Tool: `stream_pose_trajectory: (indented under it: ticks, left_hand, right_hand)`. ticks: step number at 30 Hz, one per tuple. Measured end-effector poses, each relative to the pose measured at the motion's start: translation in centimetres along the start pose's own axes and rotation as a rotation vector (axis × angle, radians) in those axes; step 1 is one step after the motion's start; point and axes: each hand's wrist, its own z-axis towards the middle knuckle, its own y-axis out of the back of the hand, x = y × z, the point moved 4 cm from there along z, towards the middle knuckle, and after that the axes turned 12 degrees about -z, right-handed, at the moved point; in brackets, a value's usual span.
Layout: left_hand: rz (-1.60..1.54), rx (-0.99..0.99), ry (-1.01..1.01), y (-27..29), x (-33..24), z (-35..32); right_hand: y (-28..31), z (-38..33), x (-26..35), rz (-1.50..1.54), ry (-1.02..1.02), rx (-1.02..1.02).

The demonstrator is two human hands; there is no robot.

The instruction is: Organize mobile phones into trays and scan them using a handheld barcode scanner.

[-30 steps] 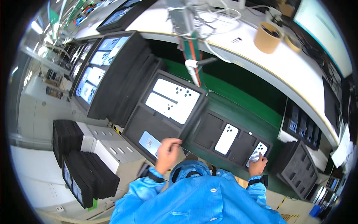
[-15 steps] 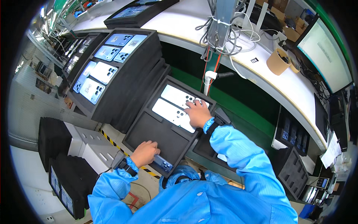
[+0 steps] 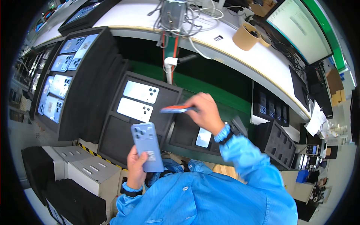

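While the left hand [image 3: 135, 163] gripped a blue phone [image 3: 147, 146] by its lower part, camera end pointing away from the body and back face turned up, the right hand [image 3: 205, 110] held a second phone [image 3: 175, 109], seen almost edge-on with orange-red along its upper side. The hands were apart, each closed on its own phone, and the two phones did not touch.

The blue phone was above the near right part of a large black tray [image 3: 120, 135]. Inside that tray, two pale phones [image 3: 135, 109] lay side by side in the far half, cameras toward the right. Next to it, a smaller black tray [image 3: 183, 131] carried one pale phone [image 3: 203, 137], partly below the right hand.

To the left rose a tall stack of black trays [image 3: 88, 82], blue phones [image 3: 62, 63] filling its top one. On the white desk [image 3: 131, 17] behind stood a cardboard roll [image 3: 244, 36] and a monitor [image 3: 300, 28].
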Motion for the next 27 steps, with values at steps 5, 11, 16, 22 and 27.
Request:
stream_pose_trajectory:
  ticks: [5, 11, 16, 22, 27]
  left_hand:
    - [0.209, 0.14, 0.396, -4.2, 9.1, 3.0]
    - [0.458, -0.11, 0.483, -2.8, 19.9, 10.0]
    - [0.726, -0.202, 0.213, -0.3, 23.0, 14.2]
    - [1.071, -0.136, 0.089, 1.5, 23.6, 14.7]
    - [1.273, -0.037, 0.006, -0.9, 22.7, 13.7]
  right_hand:
    - [0.4, -19.5, -5.2, 0.957, -1.287, -0.612]
    - [-6.4, -37.3, -7.7, 1.627, -1.835, -1.114]
    - [-9.1, -35.7, -8.3, 1.961, -1.606, -1.454]
    - [-13.5, -32.3, -6.6, 2.14, -1.68, -1.253]
    - [-11.1, -32.3, -4.8, 2.124, -1.766, -0.345]
